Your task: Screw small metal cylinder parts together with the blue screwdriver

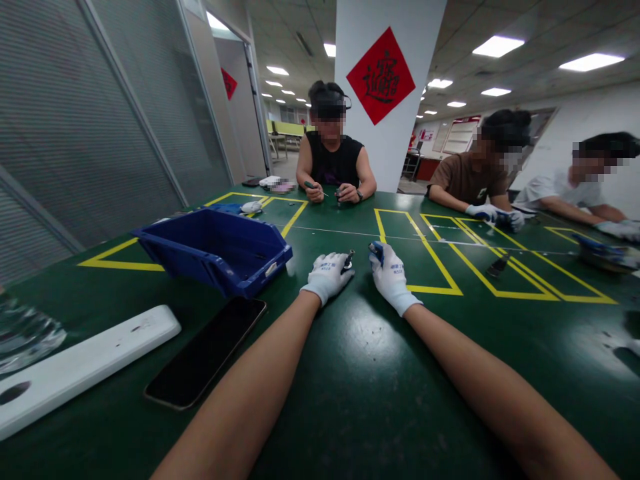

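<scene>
Left hand [327, 275]: white-gloved, fingers curled in tight, knuckles up.
Right hand [391, 279]: white-gloved, fingers curled, just beside the left.

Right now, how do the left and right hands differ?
The left hand pinches a small dark metal part; the right hand grips a blue tool. The left hand lies nearer the blue bin, the right hand beside the yellow line. Both wear white gloves and rest on the green table.

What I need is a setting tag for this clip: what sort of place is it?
Probably a shared assembly workshop: green table marked with yellow tape bays, a blue parts bin, co-workers handling small parts.
</scene>
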Available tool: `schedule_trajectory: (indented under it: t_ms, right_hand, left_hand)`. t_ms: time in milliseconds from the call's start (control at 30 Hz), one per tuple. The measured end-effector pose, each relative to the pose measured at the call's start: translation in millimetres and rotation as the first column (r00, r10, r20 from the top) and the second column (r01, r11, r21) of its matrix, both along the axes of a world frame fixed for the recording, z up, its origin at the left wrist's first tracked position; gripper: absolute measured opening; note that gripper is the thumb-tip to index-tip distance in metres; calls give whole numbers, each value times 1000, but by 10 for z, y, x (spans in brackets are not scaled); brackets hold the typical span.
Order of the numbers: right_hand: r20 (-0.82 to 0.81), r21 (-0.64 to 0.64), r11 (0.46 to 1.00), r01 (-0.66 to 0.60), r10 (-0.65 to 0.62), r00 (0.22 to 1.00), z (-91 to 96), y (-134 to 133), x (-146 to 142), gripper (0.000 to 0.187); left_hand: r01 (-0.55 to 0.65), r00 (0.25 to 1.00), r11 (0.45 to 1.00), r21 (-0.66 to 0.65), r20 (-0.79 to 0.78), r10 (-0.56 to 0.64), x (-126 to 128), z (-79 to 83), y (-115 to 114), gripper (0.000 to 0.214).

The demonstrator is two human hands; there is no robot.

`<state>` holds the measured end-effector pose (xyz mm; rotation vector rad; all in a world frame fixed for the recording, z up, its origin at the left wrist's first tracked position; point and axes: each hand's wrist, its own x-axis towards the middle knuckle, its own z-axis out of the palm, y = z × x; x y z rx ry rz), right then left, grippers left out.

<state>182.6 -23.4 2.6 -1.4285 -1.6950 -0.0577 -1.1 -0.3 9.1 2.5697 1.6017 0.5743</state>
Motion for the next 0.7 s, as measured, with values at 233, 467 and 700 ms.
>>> schedule_trajectory:
  t_ms: [233,467,700]
  right_hand:
    - [-124,193,962,-192,218,968,70,-97,-260,36]
    - [-98,-81,990,-114,105,990,-17,-13,-266,42]
    - [-4,-221,966,-131,134,991,-136,114,-174,49]
  left_hand:
    - [174,982,983,63,-83,-168,134,6,-14,35]
    - [118,993,990,-72,-1,-119,189,-22,23,37]
    - [-68,992,972,-227,85,89,138,-62,64,83]
